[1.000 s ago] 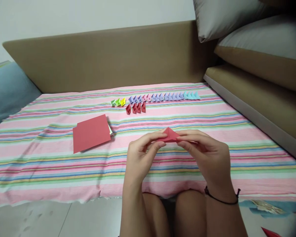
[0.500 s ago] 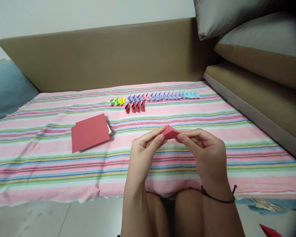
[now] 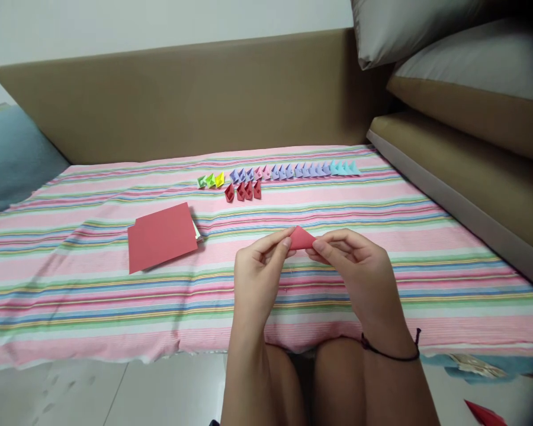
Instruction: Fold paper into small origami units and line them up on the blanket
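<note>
A small folded red paper piece [image 3: 301, 238] is pinched between both my hands above the striped cloth. My left hand [image 3: 258, 275] grips its left end with thumb and forefinger. My right hand [image 3: 353, 266], a black cord at the wrist, grips the right end. To the left lies a stack of red paper sheets [image 3: 162, 236]. Farther back stands a row of folded paper pieces [image 3: 278, 173] in green, yellow, purple, pink and blue, with several red folded pieces [image 3: 244, 191] just in front of it.
The pink striped cloth [image 3: 115, 296] covers a low sofa seat with a brown backrest [image 3: 195, 94]. Brown and grey cushions [image 3: 466, 89] are stacked on the right. A blue cushion [image 3: 13, 154] sits at the far left. My knees show below, and a red scrap [image 3: 482, 412] lies on the floor.
My hands have drawn closer together and slightly upward, pressing the red piece narrower. The view has shifted a little.
</note>
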Demonstrator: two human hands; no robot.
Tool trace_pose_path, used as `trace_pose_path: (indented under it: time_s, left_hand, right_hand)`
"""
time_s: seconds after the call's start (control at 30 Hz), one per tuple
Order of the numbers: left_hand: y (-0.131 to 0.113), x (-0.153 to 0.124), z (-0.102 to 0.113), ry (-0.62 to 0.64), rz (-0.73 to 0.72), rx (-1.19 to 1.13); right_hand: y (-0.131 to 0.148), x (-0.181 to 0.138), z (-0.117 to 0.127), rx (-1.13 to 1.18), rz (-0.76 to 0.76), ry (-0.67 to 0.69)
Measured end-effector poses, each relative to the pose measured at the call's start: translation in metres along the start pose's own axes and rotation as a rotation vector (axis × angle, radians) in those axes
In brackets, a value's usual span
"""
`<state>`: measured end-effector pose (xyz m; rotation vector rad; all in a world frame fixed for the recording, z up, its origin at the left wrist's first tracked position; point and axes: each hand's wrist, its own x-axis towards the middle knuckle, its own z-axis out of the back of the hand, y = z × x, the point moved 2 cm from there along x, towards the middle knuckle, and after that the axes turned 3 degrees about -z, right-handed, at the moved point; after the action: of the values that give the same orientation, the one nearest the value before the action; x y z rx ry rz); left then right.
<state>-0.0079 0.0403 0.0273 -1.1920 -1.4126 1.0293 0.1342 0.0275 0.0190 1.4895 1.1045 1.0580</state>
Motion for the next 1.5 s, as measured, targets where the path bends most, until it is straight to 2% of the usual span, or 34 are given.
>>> trace_pose_path:
  time_s: [0.1, 0.27, 0.53, 0.77, 1.0, 1.13, 1.27, 1.5]
  left_hand:
    - [-0.001, 0.0, 0.001, -0.011, 0.004, -0.002]
    - [-0.004, -0.001, 0.0, -0.023, -0.041, 0.013]
    - [-0.014, -0.007, -0.009, -0.186, -0.172, -0.004]
    - [-0.013, -0.007, -0.012, -0.159, -0.095, -0.138]
    - [-0.005, -0.003, -0.01, -0.13, -0.012, -0.185]
    - [-0.005, -0.003, -0.009, -0.1, -0.029, -0.122]
    - [-0.007, -0.004, -0.009, -0.035, -0.067, -0.036]
    - [-0.008, -0.004, -0.01, -0.011, -0.163, 0.063]
  right_hand:
    - [0.0, 0.0, 0.002, -0.044, 0.055, 0.052]
    - [0.004, -0.003, 0.001, -0.097, 0.138, -0.02]
    - [0.01, -0.007, -0.005, -0.038, 0.162, -0.048]
    - [0.01, -0.008, -0.007, 0.053, 0.145, -0.069]
    - [0.005, -0.006, -0.007, 0.107, 0.059, -0.078]
    - [0.002, -0.003, -0.007, 0.065, 0.054, -0.021]
    - [0.002, -0.002, -0.007, -0.047, 0.117, 0.061]
    - [0.003, -0.002, -0.008, -0.074, 0.189, 0.043]
